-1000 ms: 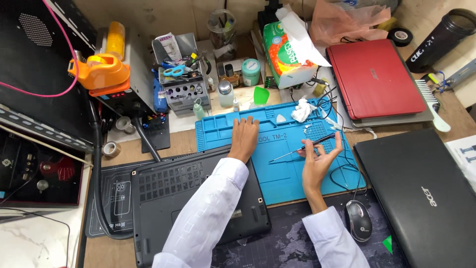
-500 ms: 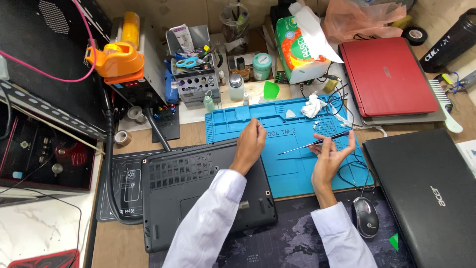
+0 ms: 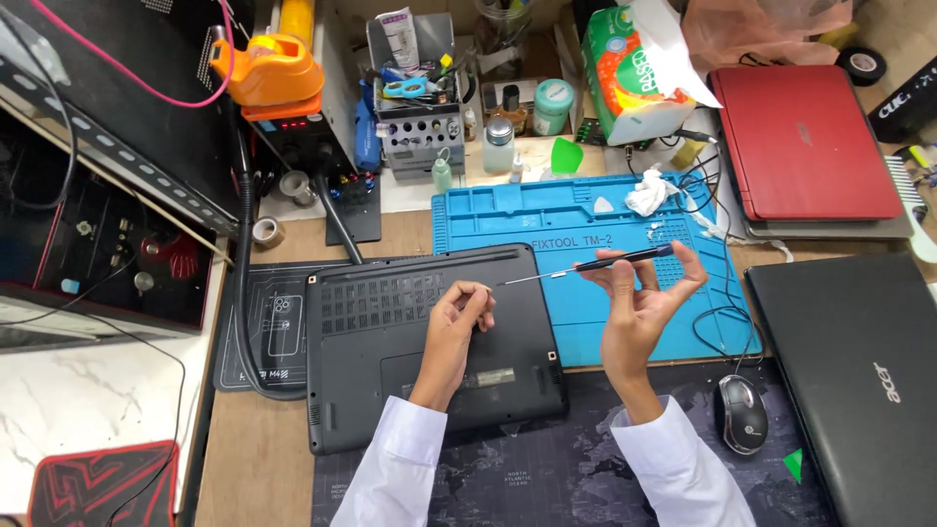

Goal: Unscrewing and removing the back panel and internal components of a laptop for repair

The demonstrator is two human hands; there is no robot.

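An upturned black laptop [image 3: 429, 351] lies on the bench. The left hand [image 3: 457, 327] rests on its base, fingertips pinched together. Just right, over the blue mat [image 3: 586, 220], the right hand [image 3: 639, 298] pinches a screwdriver [image 3: 595, 263], tip pointing left.

I see an electronics repair bench, the kind found in a small computer workshop. A blue repair mat [image 3: 586, 234] with moulded parts trays lies on the wooden table [image 3: 259, 449]. A black laptop [image 3: 429, 342] lies bottom-up on it, with a red laptop [image 3: 805, 141] and another black laptop [image 3: 859, 390] waiting at the side. Behind the mat I see a tool rack [image 3: 420, 132] stuffed with small tools, little solvent bottles [image 3: 500, 146], an orange tape dispenser [image 3: 265, 70] and a dark bench unit [image 3: 303, 146] with a lit display. Loose wires [image 3: 717, 210] trail across the mat.
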